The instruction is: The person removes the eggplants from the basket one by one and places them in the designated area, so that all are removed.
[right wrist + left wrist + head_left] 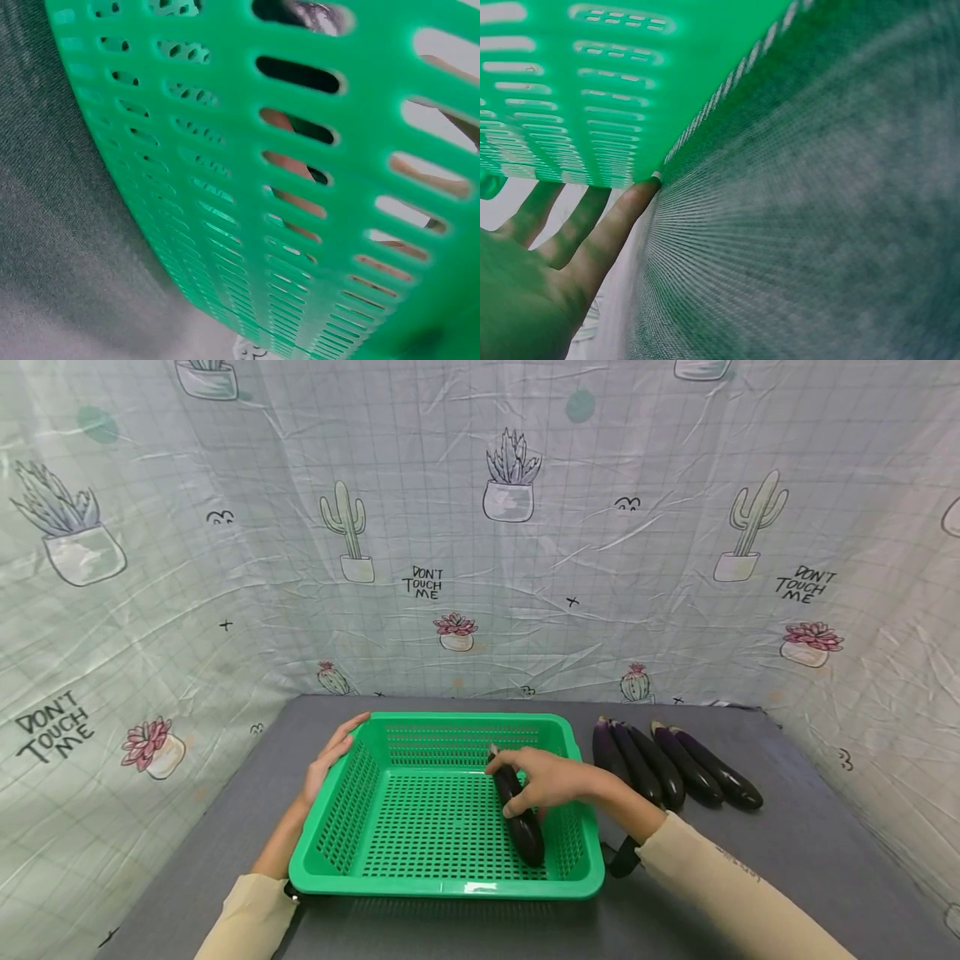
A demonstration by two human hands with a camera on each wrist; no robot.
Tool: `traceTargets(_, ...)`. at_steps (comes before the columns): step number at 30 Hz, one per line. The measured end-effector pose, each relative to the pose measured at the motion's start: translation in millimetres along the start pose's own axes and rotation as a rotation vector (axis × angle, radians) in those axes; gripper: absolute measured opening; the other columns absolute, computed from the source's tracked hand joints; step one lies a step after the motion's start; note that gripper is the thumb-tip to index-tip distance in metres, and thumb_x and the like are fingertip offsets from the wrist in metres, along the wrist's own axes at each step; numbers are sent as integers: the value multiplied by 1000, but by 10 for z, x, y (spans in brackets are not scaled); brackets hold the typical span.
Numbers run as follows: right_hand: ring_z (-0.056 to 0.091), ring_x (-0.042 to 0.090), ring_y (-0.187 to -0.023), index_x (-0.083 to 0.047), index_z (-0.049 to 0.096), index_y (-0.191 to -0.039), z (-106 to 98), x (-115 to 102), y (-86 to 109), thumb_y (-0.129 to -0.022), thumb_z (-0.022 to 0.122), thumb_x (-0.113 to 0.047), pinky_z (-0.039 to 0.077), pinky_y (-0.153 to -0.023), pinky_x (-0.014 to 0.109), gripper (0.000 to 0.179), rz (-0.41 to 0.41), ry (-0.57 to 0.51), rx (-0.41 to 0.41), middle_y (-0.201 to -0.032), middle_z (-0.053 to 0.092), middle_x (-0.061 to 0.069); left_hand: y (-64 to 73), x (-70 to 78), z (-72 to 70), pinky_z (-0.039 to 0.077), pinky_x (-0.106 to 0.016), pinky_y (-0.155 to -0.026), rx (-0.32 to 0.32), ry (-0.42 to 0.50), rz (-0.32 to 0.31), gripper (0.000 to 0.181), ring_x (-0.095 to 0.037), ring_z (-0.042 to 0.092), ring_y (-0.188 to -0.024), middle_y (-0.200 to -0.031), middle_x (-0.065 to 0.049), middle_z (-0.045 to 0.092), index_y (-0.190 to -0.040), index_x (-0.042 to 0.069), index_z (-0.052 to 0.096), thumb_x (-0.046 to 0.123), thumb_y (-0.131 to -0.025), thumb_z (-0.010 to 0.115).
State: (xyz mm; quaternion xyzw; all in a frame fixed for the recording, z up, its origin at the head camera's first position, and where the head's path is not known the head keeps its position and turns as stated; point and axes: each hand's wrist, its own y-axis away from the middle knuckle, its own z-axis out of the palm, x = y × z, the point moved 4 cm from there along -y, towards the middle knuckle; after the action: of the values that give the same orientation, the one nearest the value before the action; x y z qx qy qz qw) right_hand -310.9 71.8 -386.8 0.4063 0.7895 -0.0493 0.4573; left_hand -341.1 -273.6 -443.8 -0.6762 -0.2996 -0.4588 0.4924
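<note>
A green slotted plastic basket (442,887) sits on the grey table in the head view. Along its left side lies my left hand (324,768). In the left wrist view, that hand's fingers (604,236) are extended and meet the outside of the green wall. My right hand (553,777) reaches over the right rim and grips a dark purple eggplant (527,842) inside the basket, near the right wall. The eggplant's stem end points away from me. Through the wall slots in the right wrist view (300,206), only bits of the right hand and the eggplant show.
Several eggplants (697,768) lie side by side on the table (810,852), just right of the basket. Behind and at both sides hangs a pale curtain (480,552) printed with potted plants. A black strap (622,857) is by the right wrist.
</note>
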Motion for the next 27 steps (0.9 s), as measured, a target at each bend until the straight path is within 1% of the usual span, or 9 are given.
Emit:
traceTargets(2, 59, 57, -81, -11, 48, -153, -7, 8, -2, -94, 75, -12, 61, -69, 50, 64, -27, -14, 7, -166, 23, 26, 0, 0, -1, 34, -15, -111, 4, -17, 6, 54, 2, 32, -145, -167, -26, 10, -162, -8, 12, 18, -115, 18)
traceTargets(6, 63, 46, -69, -12, 47, -153, -25, 21, 7, -95, 74, -13, 59, -70, 55, 64, -59, -58, 12, -166, 21, 25, -6, 3, -4, 33, -13, -110, 10, -43, 10, 54, 4, 31, -145, -166, -22, 14, -162, -9, 13, 18, -115, 18)
traceTargets(9, 65, 43, -72, -15, 47, -153, -38, 17, 24, -96, 73, -14, 58, -72, 57, 63, -76, -80, 19, -166, 20, 23, -8, 1, -8, 36, -15, -110, -2, -5, -1, 54, 1, 33, -145, -166, -21, 12, -162, -8, 11, 19, -115, 18)
traceTargets(13, 67, 44, -76, -18, 47, -153, -47, 12, 38, -96, 73, -13, 58, -76, 57, 63, -90, -97, 33, -166, 20, 22, -6, 5, -16, 36, -15, -110, 1, 1, -3, 54, 0, 33, -145, -166, -29, 7, -162, -7, 11, 19, -115, 18)
traceTargets(16, 69, 34, -87, -18, 48, -153, -51, 4, 49, -96, 73, -14, 58, -76, 59, 62, -122, -111, 38, -165, 22, 23, -1, 9, -15, 34, -14, -110, 14, -25, -3, 54, 2, 31, -145, -166, -31, 7, -162, -7, 13, 19, -115, 18)
traceTargets(18, 68, 29, -100, -19, 48, -153, -63, 5, 65, -96, 73, -14, 58, -75, 61, 62, -149, -123, 42, -164, 25, 22, 2, 6, -11, 34, -13, -110, 18, -30, -6, 54, 2, 31, -145, -166, -30, 7, -162, -7, 13, 20, -115, 19)
traceTargets(20, 66, 30, -114, -19, 48, -153, -84, 10, 89, -96, 73, -14, 58, -75, 62, 62, -176, -135, 55, -163, 28, 21, 3, 3, -5, 34, -14, -110, 17, -29, -7, 54, 2, 31, -145, -166, -30, 8, -162, -6, 14, 20, -115, 19)
traceTargets(23, 60, 38, -128, -23, 48, -153, -120, 36, 128, -96, 73, -16, 58, -79, 60, 62, -186, -165, 80, -162, 31, 18, -5, -1, -3, 30, -12, -110, 25, -54, 0, 54, 4, 29, -145, -166, -31, 9, -162, -7, 15, 20, -115, 19)
traceTargets(27, 49, 45, -140, -30, 48, -152, -143, 56, 172, -96, 74, -21, 56, -92, 53, 62, -182, -198, 98, -164, 29, 12, -18, -7, -8, 27, -10, -110, 31, -72, 8, 54, 7, 26, -145, -166, -33, 9, -161, -9, 15, 19, -115, 19)
